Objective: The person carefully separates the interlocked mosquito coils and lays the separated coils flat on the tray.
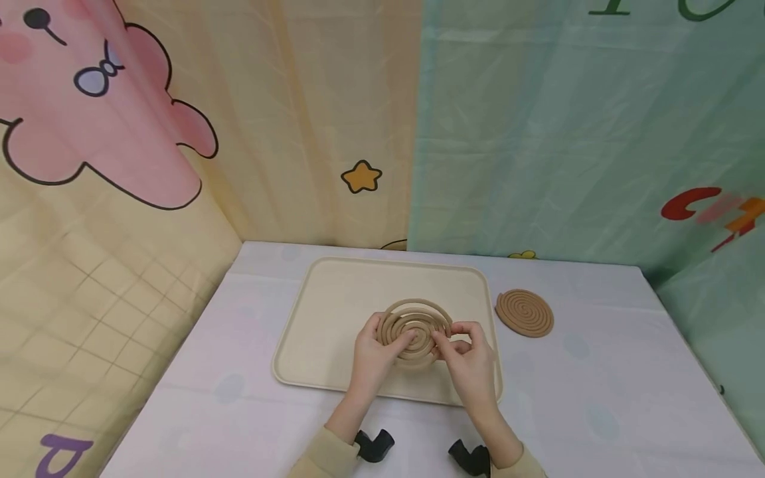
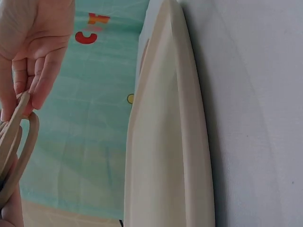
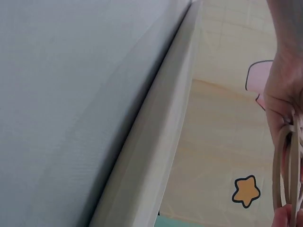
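Note:
A tan mosquito coil (image 1: pixel 423 330) is held up over the tray in both hands, its outer rings spread apart from the inner spiral. My left hand (image 1: pixel 372 358) grips its left side, with the thumb across the face near the centre. At the right edge, my right hand (image 1: pixel 472 364) pinches the rings between thumb and fingers. The left wrist view shows the coil (image 2: pixel 29 142) from the side, its loops standing apart below the right hand (image 2: pixel 42 52). In the right wrist view the coil (image 3: pixel 294 165) appears edge-on beside the left hand (image 3: pixel 286 90).
Under the hands lies a cream rectangular tray (image 1: pixel 335 299). A second, darker brown coil (image 1: pixel 524 313) lies flat on the white-covered table (image 1: pixel 603 358), just right of the tray. Printed curtains (image 1: pixel 508 133) hang behind and at the sides. Black devices (image 1: pixel 375 446) are on both wrists.

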### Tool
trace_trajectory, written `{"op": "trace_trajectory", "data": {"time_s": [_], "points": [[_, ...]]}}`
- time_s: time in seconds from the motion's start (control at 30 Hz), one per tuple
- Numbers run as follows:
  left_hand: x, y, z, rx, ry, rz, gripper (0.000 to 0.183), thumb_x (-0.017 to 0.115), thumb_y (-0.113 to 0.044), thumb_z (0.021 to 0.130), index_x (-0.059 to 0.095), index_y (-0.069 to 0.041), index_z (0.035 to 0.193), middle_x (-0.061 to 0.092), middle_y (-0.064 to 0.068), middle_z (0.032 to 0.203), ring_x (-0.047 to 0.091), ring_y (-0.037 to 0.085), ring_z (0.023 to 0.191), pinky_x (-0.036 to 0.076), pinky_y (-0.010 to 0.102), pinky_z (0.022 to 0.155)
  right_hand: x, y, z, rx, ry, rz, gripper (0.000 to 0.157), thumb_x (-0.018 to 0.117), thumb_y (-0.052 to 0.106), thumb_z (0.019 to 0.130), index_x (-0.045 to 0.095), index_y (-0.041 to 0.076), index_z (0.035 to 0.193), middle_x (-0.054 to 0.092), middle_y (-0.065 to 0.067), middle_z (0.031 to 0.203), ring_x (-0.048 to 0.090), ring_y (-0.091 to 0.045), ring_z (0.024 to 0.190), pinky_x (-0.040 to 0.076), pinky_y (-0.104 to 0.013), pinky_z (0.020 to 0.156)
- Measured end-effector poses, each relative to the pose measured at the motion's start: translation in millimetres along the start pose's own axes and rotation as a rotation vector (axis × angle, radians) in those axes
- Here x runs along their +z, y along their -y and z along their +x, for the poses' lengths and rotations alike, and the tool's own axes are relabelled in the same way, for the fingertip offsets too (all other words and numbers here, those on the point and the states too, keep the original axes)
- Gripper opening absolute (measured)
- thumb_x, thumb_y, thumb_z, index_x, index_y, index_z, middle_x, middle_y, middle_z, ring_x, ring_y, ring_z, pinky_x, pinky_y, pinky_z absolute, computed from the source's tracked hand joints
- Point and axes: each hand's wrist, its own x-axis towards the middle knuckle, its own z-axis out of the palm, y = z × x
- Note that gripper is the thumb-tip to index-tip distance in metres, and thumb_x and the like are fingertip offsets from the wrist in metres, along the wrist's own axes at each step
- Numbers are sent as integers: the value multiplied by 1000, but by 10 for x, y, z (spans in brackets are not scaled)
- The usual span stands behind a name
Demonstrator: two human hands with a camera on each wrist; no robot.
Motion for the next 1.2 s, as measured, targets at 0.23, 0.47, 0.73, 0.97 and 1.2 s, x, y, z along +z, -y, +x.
{"op": "trace_trajectory", "data": {"time_s": [0.23,0.47,0.73,0.97,1.2], "points": [[-30,-34,-13,42,28,82,37,84,-22,78,64,-8,105,70,8,94,63,9,79,54,20,66,10,-27,-9,-238,-19,-44,31,74,-1,85,55,-2,110,55,-12,82,61,-4,54,56,-25,49],[-148,-90,3,124,138,262,32,82,-22,80,65,-11,105,74,8,94,68,13,81,55,21,67,-100,-42,79,-284,54,-305,26,83,8,77,63,7,95,58,0,81,57,-7,73,53,-19,58],[-221,-115,11,129,247,310,32,81,-24,81,67,-12,106,74,4,91,63,9,76,53,21,64,-136,-40,100,-471,78,-401,28,86,5,71,63,12,85,54,8,79,51,-6,73,48,-19,59],[-208,-105,2,167,356,369,27,82,-23,80,67,-13,101,69,-1,80,55,4,65,47,19,56,-135,77,45,-468,130,-413,25,86,11,73,67,14,90,57,9,80,51,0,72,52,-22,60],[-191,-91,-46,46,259,130,34,82,-19,80,66,-10,109,70,9,99,62,8,81,53,20,68,-139,166,8,-211,153,-179,19,81,5,78,67,7,91,63,-2,85,59,-3,75,56,-21,59]]}}
